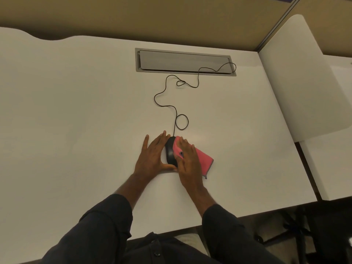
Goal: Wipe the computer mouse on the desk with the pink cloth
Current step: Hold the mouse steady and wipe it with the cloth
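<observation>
Both hands [171, 155] press pink cloth [203, 159] onto mouse [170, 151].

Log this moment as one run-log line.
stage: wiping | right hand: flat on pink cloth, over mouse | left hand: open, steadying mouse | cable: slack on desk

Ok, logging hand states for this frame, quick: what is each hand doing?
Left hand: open, fingers spread, bracing the black mouse.
Right hand: open, flat, pressing the pink cloth onto the mouse.

Left hand [152, 155] flat, fingers spread; right hand [187, 159] flat, palm down
</observation>
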{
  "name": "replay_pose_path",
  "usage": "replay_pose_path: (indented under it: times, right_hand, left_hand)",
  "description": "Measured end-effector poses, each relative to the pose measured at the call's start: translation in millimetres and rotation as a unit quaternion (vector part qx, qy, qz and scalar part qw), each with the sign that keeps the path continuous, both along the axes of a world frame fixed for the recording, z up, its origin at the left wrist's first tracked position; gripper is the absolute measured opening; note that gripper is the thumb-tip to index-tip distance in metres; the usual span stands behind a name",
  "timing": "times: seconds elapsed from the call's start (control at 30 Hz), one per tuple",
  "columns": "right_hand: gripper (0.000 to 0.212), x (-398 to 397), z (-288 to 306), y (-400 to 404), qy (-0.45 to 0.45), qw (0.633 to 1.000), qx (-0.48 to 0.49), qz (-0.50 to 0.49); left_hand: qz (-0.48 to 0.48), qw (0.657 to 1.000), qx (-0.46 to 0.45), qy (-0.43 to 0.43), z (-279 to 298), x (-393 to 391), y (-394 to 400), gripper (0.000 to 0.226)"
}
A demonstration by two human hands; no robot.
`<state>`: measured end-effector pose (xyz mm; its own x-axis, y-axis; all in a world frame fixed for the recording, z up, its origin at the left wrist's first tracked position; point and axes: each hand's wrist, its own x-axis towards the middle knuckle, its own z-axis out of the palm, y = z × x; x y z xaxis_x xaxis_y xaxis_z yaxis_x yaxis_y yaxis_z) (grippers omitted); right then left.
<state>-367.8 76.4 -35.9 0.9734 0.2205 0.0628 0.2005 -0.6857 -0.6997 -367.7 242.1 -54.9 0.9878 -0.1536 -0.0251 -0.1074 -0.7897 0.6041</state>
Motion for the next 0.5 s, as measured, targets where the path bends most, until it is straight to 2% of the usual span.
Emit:
replay_pose_path:
  times: [0.2,0.4,0.5]
  right_hand:
    - [0.056,-15.8,-1.7,-7.4,-0.035,0.999,-0.033,0.000]
    - [0.047,30.4,6.1,13.5,-0.006,0.995,-0.096,-0.007]
    - [0.047,32.5,6.5,17.6,0.002,0.997,-0.082,0.000]
  left_hand:
    - [0.003,1.000,-0.010,-0.004,0.8,-0.9,-0.7,0.127]
    - [0.004,1.000,-0.001,-0.011,4.1,-0.9,-1.9,0.124]
    - [0.004,1.000,-0.006,-0.016,3.6,-1.7,-1.8,0.124]
